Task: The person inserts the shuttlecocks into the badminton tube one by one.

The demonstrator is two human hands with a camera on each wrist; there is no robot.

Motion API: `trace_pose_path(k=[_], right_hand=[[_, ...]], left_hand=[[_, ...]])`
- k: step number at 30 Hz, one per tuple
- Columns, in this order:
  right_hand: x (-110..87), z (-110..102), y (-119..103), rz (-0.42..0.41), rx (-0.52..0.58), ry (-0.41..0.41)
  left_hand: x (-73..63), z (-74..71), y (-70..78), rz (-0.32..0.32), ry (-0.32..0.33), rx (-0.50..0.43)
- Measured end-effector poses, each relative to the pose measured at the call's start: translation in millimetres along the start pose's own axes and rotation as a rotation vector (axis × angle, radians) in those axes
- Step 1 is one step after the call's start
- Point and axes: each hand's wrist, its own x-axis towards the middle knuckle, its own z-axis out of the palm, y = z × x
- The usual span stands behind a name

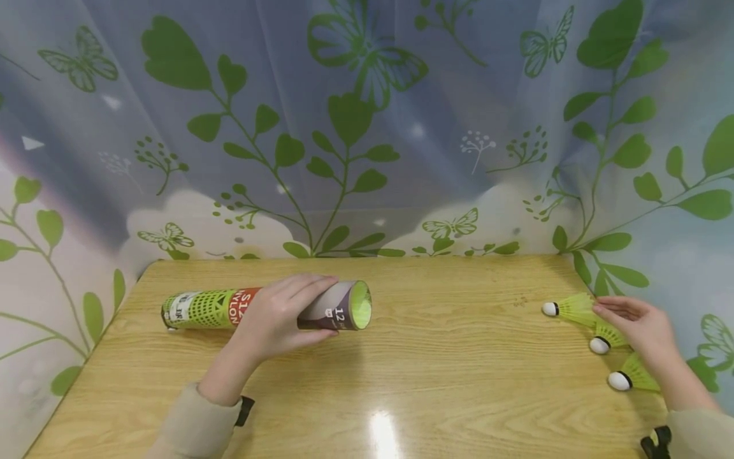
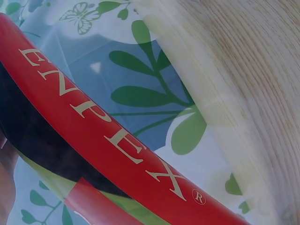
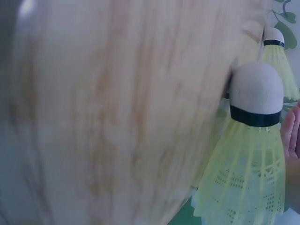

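A smooth, cylindrical shuttlecock tube (image 1: 201,309), printed in green, red and grey, lies lengthwise at the left of the wood-grained table (image 1: 459,363), its round open mouth facing right; pale ENPEX lettering runs along a glossy red band in the left wrist view; at the table's right are three shuttlecocks with rounded white heads, black bands and flared, perforated yellow-green skirts, the far one (image 1: 573,307), the middle one (image 1: 609,338) and the near one (image 1: 636,375); the left hand (image 1: 278,315) arches over the tube, thumb on the near side, fingers wrapped across the top, gripping it; the right hand (image 1: 642,325) reaches leftward, thumb and fingertips pinching the far shuttlecock's skirt at its rim.
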Motion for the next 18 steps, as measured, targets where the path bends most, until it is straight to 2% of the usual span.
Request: trace_pose_path(k=[6,10,18], right_hand=[[1.3,-0.9,3.4,0.027,-0.018,0.017],[2.7,0.8,6.4,0.01,-0.051,0.025],[6.3,1.9,10.0,0.008,-0.173,-0.004]], left_hand=[[-0.5,-0.9,0.2,-0.008,-0.012,0.005],[-0.8,-1.2,0.3,-0.012,-0.013,0.006],[-0.7,-0.8,0.7,-0.01,-0.005,0.005]])
